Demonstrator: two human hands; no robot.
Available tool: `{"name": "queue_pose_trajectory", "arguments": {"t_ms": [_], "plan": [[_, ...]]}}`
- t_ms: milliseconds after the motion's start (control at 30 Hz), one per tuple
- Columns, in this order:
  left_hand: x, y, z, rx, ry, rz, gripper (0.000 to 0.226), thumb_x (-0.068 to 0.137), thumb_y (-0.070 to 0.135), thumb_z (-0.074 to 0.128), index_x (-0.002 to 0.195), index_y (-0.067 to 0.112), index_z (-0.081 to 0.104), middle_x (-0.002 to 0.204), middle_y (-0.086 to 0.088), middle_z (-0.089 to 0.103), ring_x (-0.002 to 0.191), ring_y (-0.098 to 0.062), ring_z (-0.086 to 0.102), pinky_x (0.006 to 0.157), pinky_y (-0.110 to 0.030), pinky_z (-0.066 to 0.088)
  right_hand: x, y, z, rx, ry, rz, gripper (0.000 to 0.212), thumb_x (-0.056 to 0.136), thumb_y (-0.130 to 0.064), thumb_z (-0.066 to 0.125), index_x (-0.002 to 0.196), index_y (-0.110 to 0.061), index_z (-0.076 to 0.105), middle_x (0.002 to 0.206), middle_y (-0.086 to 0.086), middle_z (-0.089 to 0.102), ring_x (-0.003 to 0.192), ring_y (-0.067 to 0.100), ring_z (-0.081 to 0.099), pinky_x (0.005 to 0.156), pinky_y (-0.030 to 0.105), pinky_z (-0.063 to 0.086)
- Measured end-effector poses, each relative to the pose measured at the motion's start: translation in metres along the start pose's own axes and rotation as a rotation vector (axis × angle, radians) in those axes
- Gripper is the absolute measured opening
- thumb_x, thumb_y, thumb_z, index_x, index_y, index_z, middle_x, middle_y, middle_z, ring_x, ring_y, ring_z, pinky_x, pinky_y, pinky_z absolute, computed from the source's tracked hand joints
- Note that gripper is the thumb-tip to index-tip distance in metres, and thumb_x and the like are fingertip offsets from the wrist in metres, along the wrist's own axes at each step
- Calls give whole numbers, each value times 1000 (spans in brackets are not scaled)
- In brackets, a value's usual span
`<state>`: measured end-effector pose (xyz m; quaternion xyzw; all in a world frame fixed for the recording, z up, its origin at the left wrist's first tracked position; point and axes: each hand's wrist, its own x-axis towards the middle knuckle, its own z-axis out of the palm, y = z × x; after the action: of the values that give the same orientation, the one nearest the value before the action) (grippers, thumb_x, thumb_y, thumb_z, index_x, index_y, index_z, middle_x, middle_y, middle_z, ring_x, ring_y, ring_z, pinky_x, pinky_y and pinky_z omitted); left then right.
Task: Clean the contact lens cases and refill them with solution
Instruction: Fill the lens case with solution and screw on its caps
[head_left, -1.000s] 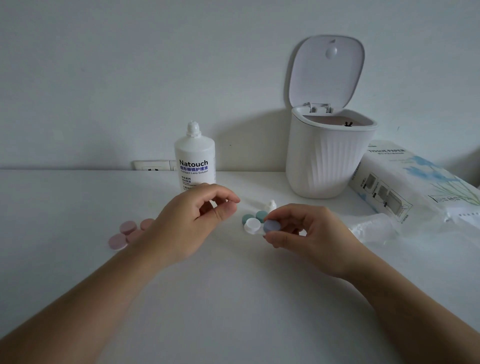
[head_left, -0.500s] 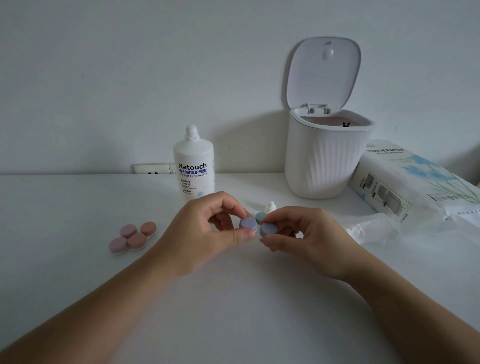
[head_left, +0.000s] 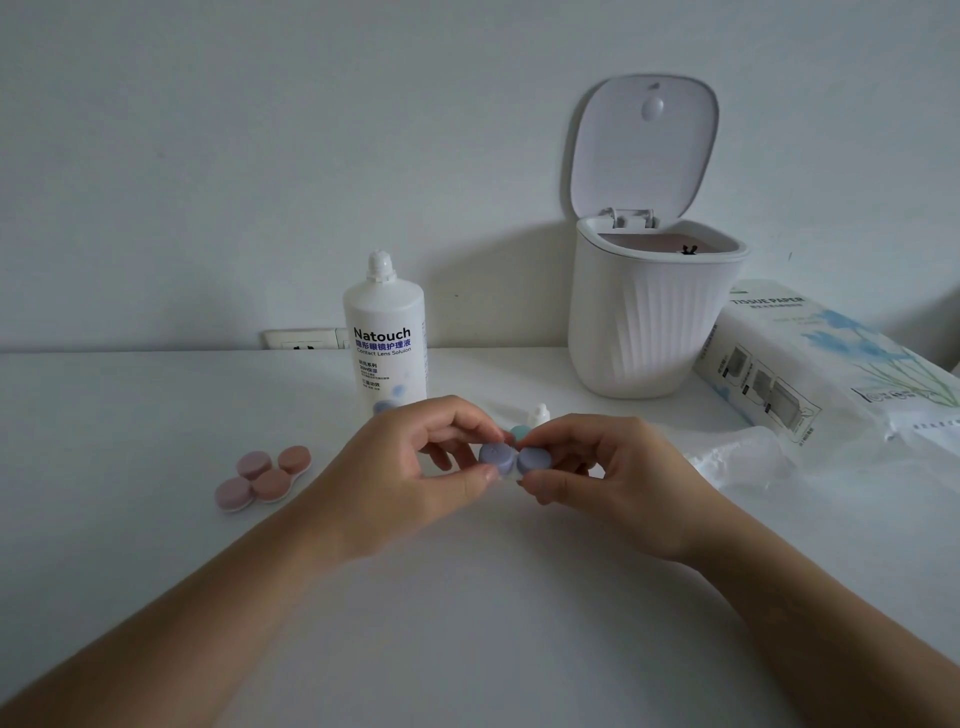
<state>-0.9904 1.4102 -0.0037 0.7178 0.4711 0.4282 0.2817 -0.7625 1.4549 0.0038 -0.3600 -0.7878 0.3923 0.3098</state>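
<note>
Lens case (head_left: 513, 459), two lavender round caps side by side, pinched by left hand (head_left: 410, 467) and right hand (head_left: 613, 473) grip.

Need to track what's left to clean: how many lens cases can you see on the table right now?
4. Two pink cases lie side by side left of the left hand; a purple case is held between both hands; a teal case sits behind it, mostly hidden. More may be hidden.

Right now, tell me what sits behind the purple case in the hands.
Behind the purple case, held by the left hand and right hand, a teal cap and a small white dropper tip show. Whatever lies below them is hidden by the fingers.
</note>
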Motion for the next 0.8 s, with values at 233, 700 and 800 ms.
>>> {"name": "queue_pose_trajectory", "arguments": {"t_ms": [233, 700, 800], "plan": [[-1, -1, 3, 114, 104, -30, 29, 70, 41, 87, 86, 30, 66, 70, 24, 59, 57, -2, 46, 53, -11, 37, 0, -1, 1, 3, 4, -2, 19, 84, -16, 80, 101, -23, 75, 81, -3, 76, 75, 18, 70, 75, 29, 55], [-1, -4, 2, 78, 61, -66, 40, 67, 57, 77, 99, 35, 67, 84, 14, 65, 60, -8, 46, 56, -24, 44, 0, 1, 0, -18, 5, -16, 19, 85, -21, 80, 101, -28, 75, 83, -5, 77, 76, 17, 71, 78, 37, 57], [-1, -3, 1, 124, 64, -74, 34, 71, 54, 75, 94, 30, 67, 65, 1, 56, 58, -21, 46, 54, -24, 39, 1, 1, 0, -22, 7, -9, 20, 84, -22, 81, 102, -29, 75, 85, -8, 77, 77, 13, 71, 79, 35, 56]]}}
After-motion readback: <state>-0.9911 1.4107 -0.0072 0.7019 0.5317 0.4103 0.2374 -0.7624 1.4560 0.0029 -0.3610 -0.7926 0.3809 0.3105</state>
